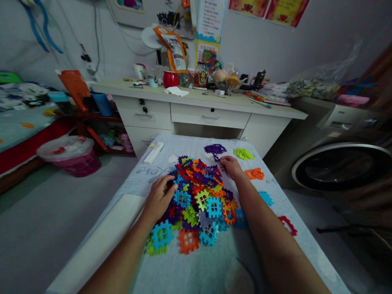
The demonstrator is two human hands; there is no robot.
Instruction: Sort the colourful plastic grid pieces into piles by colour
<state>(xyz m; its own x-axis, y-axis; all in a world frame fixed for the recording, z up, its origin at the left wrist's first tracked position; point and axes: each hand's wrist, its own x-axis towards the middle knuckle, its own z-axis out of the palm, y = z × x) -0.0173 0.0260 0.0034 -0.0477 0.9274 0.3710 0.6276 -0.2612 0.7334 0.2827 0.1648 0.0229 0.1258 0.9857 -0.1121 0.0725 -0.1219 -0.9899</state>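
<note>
A heap of interlocking plastic building pieces [202, 199] in blue, green, orange, red and purple lies on the cloth-covered table. My left hand [159, 197] rests against the heap's left edge, thumb and fingers apart, fingertips partly hidden among the pieces. Beyond the heap's right side, my right hand [231, 166] pinches a small purple piece [217, 157], just in front of a purple pile [215, 148]. Separate groups by colour run down the right edge: green pieces [243, 154], orange pieces [255, 174], a blue piece [266, 198] and a red piece [288, 226].
A white narrow box [153, 153] lies at the table's far left, and a long white board [101, 241] along its left edge. Behind stands a cluttered desk [211, 112] with drawers. A washing machine [343, 143] is at right, a pink bin [73, 157] at left.
</note>
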